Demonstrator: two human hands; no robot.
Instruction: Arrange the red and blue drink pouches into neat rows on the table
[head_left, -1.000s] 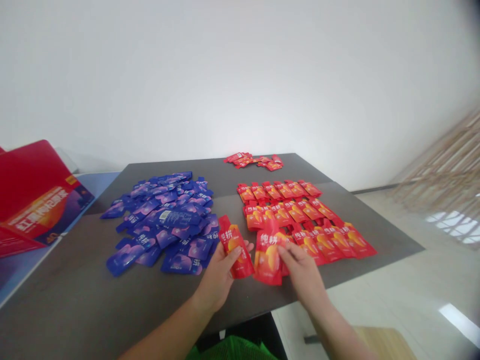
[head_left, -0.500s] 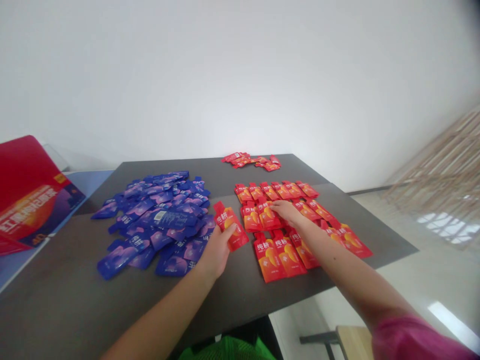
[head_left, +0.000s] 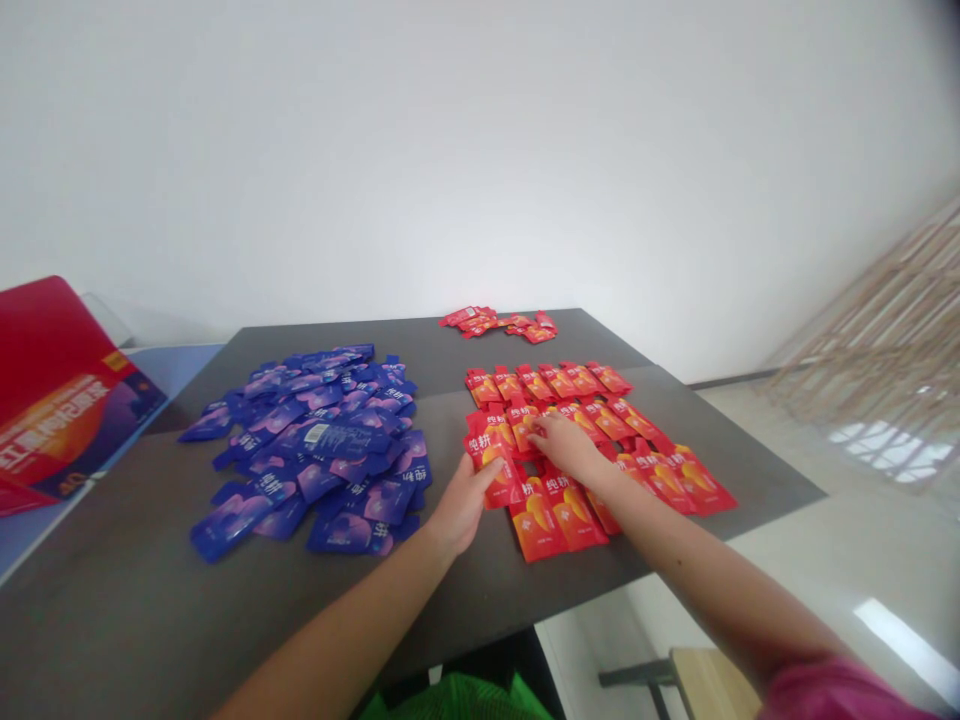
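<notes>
My left hand (head_left: 463, 500) is closed on a red pouch (head_left: 495, 475) with a spout-shaped top and orange fruit print, held tilted above the left end of the red rows. My right hand (head_left: 562, 443) reaches over the middle row, its fingers curled at the edge of another red pouch (head_left: 522, 428); its fingertips are partly hidden. Around both hands, red pouches lie face up in three overlapping rows: a far row (head_left: 556, 381), a middle row and a near row (head_left: 538, 525). My right forearm covers part of the near row.
A loose heap of blue-purple pouches (head_left: 322, 440) lies left on the dark table (head_left: 247, 620). More red pouches (head_left: 476, 320) are piled at the back edge by the wall. A red printed box (head_left: 52, 400) stands far left. A wooden stool (head_left: 709, 680) is below right.
My left hand has carried its red pouch rightward to the left end of the middle row. My right hand has shifted slightly left and down, its fingers more curled. The view moved slightly.
</notes>
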